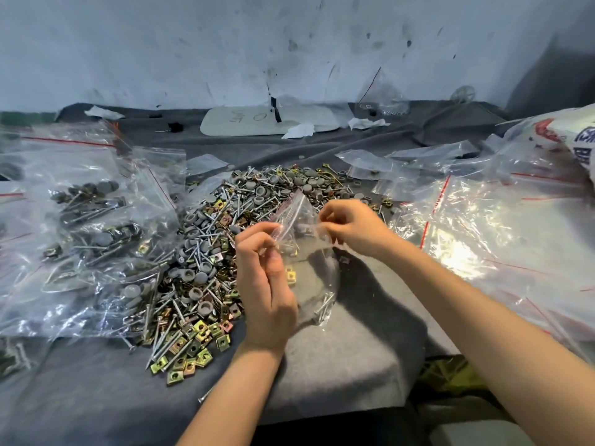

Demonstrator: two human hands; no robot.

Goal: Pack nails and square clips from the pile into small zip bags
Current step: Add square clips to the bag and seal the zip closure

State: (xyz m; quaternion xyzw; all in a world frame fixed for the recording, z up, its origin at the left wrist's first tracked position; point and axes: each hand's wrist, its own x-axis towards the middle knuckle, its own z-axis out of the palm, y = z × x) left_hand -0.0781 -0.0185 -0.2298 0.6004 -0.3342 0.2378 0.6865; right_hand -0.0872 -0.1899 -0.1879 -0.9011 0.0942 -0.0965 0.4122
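**Spill risk at the bag mouth**

Left hand (pixel 264 284) and right hand (pixel 351 226) each pinch the small zip bag (pixel 309 262) near its top, at 3 o'clock of the pile (pixel 209 252). Nails (pixel 325 305) and a square clip (pixel 290 273) weigh its bottom; a slipping pinch or half-pressed seal could dump them.

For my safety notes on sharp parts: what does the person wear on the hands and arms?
Nothing that shows. The left hand and right hand are bare, with no gloves, rings or watch visible. The left forearm and right forearm are uncovered to the frame edge; no sleeve is in view.
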